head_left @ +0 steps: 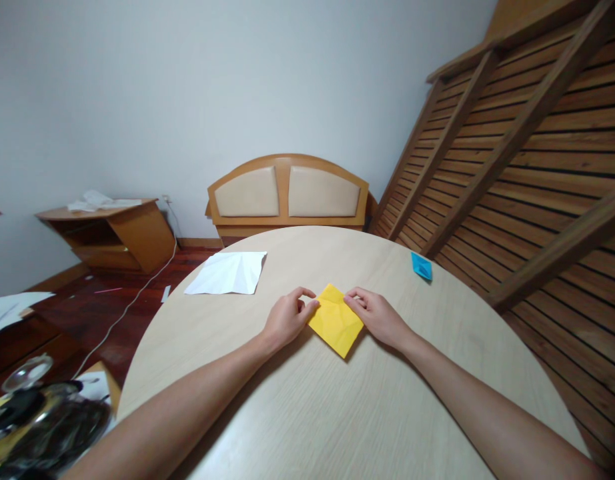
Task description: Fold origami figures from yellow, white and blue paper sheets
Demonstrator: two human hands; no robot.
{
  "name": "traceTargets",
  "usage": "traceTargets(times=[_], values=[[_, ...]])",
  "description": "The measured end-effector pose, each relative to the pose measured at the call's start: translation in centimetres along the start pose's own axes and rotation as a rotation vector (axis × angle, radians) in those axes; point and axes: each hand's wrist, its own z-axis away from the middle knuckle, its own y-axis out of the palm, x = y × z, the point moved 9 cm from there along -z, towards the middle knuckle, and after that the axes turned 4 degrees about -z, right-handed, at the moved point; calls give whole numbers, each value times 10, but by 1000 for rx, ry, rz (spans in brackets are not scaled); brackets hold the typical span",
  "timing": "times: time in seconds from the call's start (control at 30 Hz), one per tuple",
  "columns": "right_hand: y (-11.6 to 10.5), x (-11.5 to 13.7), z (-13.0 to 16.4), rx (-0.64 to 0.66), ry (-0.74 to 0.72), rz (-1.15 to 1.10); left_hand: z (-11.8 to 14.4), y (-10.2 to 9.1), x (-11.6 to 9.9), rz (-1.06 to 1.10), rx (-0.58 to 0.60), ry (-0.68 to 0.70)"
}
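Observation:
A yellow sheet of folded paper [336,325] is held up in a diamond pose above the round table [307,413], with crease lines across its face. My left hand [290,315] pinches its left edge between thumb and fingers. On the opposite edge, near the upper right, my right hand [375,312] grips the same paper with thumb and forefinger. Fingertips behind the sheet are hidden. To the left on the tabletop lies a creased white sheet of paper [227,273]. A small blue folded paper piece [421,267] rests near the table's right rim.
Wooden slats [527,160] lean against the wall on the right. Behind the table stands a padded headboard [287,190]. At the left are a low cabinet [112,233], a white cord [132,310] on the floor, and a cluttered heap with a dark plastic bag [62,420].

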Motion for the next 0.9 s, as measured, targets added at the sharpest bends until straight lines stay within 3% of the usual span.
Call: traceTargets(times=[0.1, 0.2, 0.3, 0.37, 0.47, 0.57, 0.73, 0.9], values=[[-3, -2, 0, -25, -11, 53, 2, -9, -4, -111, -81, 41], [-8, -7, 0, -60, -26, 134, 9, -13, -25, -208, -140, 231], [-11, -12, -1, -81, -35, 276, 18, 3, -45, -214, -7, 429], [-15, -9, -1, -124, -59, 414, 22, 17, -48, -229, 106, 478], [-14, 12, 2, -167, -230, 589, 24, 29, -45, -271, 190, 494], [7, 27, 7, -31, -389, 638, 23, 32, -40, -279, 218, 498], [35, 1, 11, 243, -228, 680, 25, 33, -40, -252, 274, 555], [22, -21, 10, 250, -90, 759, 29, 35, -45, -296, 305, 601]])
